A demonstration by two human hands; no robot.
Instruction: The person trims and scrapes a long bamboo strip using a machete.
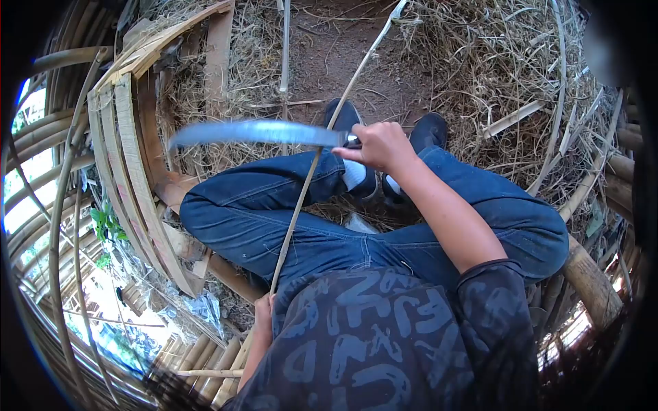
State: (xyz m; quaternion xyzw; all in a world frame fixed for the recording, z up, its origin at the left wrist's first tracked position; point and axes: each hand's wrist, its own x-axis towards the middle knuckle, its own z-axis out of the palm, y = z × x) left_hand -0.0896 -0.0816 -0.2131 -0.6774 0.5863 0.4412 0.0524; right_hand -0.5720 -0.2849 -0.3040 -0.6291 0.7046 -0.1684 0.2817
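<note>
Here, a knife (253, 132) crosses a long cane (295, 222) over a seated person's bent legs (236, 219).
The right hand (386, 146) is closed round the knife's handle, its blade pointing left and blurred; whether blade and cane touch, I cannot tell. The left hand (263, 314), partly hidden by the shirt (370, 335), is curled at the cane's lower end beside the waist; its exact grip is unclear. From there the cane slants up across the left thigh and past the shoes (430, 131) to the far ground, where straw (480, 68) lies around bare soil (343, 55). A slatted wooden frame (130, 147) stands left of the legs.
</note>
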